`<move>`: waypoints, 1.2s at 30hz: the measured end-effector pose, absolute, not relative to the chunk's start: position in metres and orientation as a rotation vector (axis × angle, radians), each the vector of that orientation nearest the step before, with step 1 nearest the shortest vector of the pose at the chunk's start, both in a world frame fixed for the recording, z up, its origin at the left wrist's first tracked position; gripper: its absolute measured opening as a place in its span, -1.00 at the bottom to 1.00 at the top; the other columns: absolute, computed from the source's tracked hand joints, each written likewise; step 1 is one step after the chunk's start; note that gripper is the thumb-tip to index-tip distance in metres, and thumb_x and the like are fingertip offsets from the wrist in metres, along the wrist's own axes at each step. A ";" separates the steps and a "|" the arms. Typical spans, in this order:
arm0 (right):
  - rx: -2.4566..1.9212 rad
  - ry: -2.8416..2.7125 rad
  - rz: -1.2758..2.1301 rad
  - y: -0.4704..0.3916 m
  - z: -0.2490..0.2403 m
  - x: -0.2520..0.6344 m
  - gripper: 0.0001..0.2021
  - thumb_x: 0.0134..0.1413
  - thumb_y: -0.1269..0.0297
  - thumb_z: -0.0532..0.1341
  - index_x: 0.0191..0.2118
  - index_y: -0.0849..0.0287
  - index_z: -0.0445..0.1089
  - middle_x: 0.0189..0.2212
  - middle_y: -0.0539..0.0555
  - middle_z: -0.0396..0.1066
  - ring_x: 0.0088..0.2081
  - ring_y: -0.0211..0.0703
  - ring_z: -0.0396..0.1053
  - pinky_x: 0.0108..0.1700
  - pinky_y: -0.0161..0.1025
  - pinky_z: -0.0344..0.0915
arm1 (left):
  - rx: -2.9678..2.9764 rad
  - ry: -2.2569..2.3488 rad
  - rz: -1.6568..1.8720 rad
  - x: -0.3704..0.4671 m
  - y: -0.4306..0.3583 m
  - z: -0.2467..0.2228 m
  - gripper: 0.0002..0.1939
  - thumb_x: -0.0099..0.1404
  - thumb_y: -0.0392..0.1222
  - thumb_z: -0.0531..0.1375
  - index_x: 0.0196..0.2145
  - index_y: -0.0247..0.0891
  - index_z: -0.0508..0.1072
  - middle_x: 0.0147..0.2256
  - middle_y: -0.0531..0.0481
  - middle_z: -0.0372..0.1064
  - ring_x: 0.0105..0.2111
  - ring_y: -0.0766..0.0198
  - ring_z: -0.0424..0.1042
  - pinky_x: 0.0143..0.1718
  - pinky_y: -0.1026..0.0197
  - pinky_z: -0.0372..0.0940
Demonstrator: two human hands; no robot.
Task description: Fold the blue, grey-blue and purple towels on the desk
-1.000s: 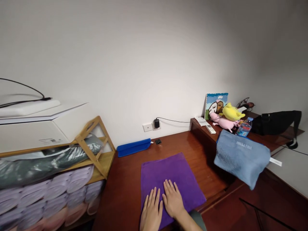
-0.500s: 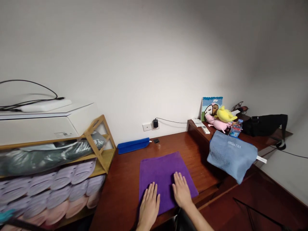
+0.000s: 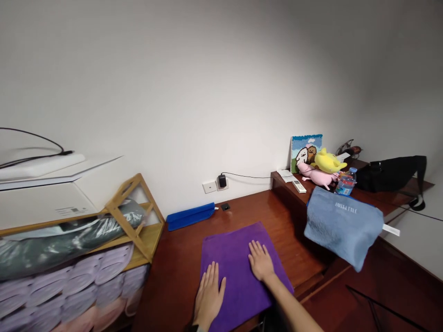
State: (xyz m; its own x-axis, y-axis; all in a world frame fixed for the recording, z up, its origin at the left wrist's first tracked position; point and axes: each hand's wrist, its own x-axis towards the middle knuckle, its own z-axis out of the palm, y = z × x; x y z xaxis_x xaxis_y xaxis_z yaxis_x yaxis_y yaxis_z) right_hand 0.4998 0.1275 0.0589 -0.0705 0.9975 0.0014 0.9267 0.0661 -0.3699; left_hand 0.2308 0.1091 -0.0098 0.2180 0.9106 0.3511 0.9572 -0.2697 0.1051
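A purple cloth (image 3: pixel 238 263) lies spread flat on the reddish-brown desk (image 3: pixel 173 272). My left hand (image 3: pixel 209 295) rests palm down at the cloth's left edge, fingers extended and the thumb apart. Farther up on the cloth's right part, my right hand (image 3: pixel 260 260) lies flat with its fingers spread. Neither hand holds anything. Behind the purple cloth, near the wall, is a folded blue cloth (image 3: pixel 191 216). A grey-blue cloth (image 3: pixel 342 226) with a white tag hangs over the edge of the raised shelf at the right.
On the raised shelf sit a remote (image 3: pixel 299 186), plush toys (image 3: pixel 328 161), a bottle (image 3: pixel 346 181), a picture (image 3: pixel 306 152) and a black bag (image 3: pixel 391 173). A wooden rack (image 3: pixel 152 230) with slippers stands left. A charger (image 3: pixel 222 180) is plugged into the wall.
My right hand has moved slightly up the purple cloth. My left hand has shifted a little left, to the cloth's edge. The camera view has turned and tilted slightly.
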 end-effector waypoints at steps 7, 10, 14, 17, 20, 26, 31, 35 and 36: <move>-2.162 -1.964 0.360 0.134 0.064 0.560 -0.35 0.50 0.07 -0.16 0.54 0.24 0.01 0.53 0.14 -0.07 0.55 0.02 -0.18 0.54 0.07 -0.24 | -2.309 -1.837 -0.606 0.211 0.107 -0.007 -0.33 0.52 0.06 -0.11 0.38 -0.35 0.34 0.36 -0.26 0.32 0.37 -0.05 0.31 0.42 -0.17 0.20; -2.038 -1.964 0.312 0.154 0.071 0.522 -0.36 0.50 0.09 -0.18 0.55 0.23 0.00 0.53 0.12 -0.07 0.55 -0.01 -0.18 0.54 0.02 -0.25 | -2.301 -1.809 -0.672 0.226 0.139 0.014 -0.36 0.52 0.01 -0.10 0.38 -0.32 0.34 0.35 -0.23 0.34 0.37 -0.04 0.30 0.44 -0.16 0.15; -1.811 -2.085 0.352 0.195 0.072 0.453 -0.36 0.51 0.09 -0.19 0.56 0.23 -0.03 0.54 0.11 -0.09 0.56 -0.03 -0.20 0.54 0.02 -0.27 | -2.409 -1.745 -0.638 0.257 0.191 0.034 -0.38 0.52 -0.04 -0.11 0.40 -0.30 0.31 0.39 -0.22 0.28 0.41 0.01 0.24 0.45 -0.14 0.12; -1.782 -2.150 0.415 0.220 0.061 0.433 -0.35 0.51 0.05 -0.17 0.56 0.21 -0.04 0.54 0.14 -0.09 0.56 -0.02 -0.20 0.54 0.05 -0.28 | -2.453 -1.815 -0.527 0.258 0.216 0.027 -0.36 0.52 0.00 -0.11 0.41 -0.31 0.29 0.40 -0.25 0.26 0.42 0.00 0.22 0.45 -0.18 0.10; -1.888 -2.132 0.391 0.232 0.052 0.460 -0.34 0.50 0.04 -0.18 0.56 0.21 -0.06 0.55 0.14 -0.12 0.56 -0.05 -0.23 0.54 0.04 -0.33 | -2.398 -1.922 -0.473 0.237 0.225 0.015 -0.31 0.52 0.08 -0.12 0.42 -0.37 0.24 0.44 -0.29 0.17 0.46 -0.01 0.14 0.47 -0.18 0.04; -2.231 -1.791 0.434 0.230 0.069 0.562 -0.35 0.47 0.13 -0.14 0.54 0.29 0.00 0.55 0.22 -0.10 0.55 0.04 -0.19 0.53 0.09 -0.31 | -2.334 -1.989 -0.478 0.214 0.217 0.020 -0.29 0.50 0.06 -0.15 0.39 -0.43 0.29 0.42 -0.31 0.22 0.44 -0.03 0.17 0.44 -0.15 0.10; -2.210 -1.591 0.497 0.225 0.087 0.574 -0.45 0.39 0.22 0.05 0.39 0.31 0.31 0.38 0.34 0.28 0.41 0.06 0.20 0.41 -0.12 0.07 | -2.085 -2.074 -0.653 0.218 0.188 0.031 -0.29 0.49 0.06 -0.14 0.31 -0.51 0.37 0.30 -0.46 0.37 0.26 -0.15 0.40 0.27 -0.12 0.28; -2.202 -1.444 0.624 0.228 0.096 0.543 -0.49 0.25 0.20 0.27 0.27 0.26 0.42 0.18 0.33 0.49 0.21 0.10 0.44 0.22 -0.16 0.31 | -2.019 -2.395 -0.749 0.221 0.187 0.052 -0.25 0.39 0.09 0.01 0.29 -0.60 0.34 0.03 -0.52 0.56 0.03 -0.23 0.55 0.07 -0.13 0.40; -2.201 -1.404 0.674 0.228 0.099 0.536 -0.53 0.21 0.21 0.31 0.21 0.24 0.47 0.12 0.30 0.54 0.15 0.10 0.49 0.15 -0.17 0.36 | -2.078 -2.476 -0.785 0.223 0.190 0.059 -0.30 0.34 0.05 0.06 0.25 -0.54 0.39 -0.04 -0.46 0.61 -0.05 -0.21 0.59 -0.01 -0.10 0.43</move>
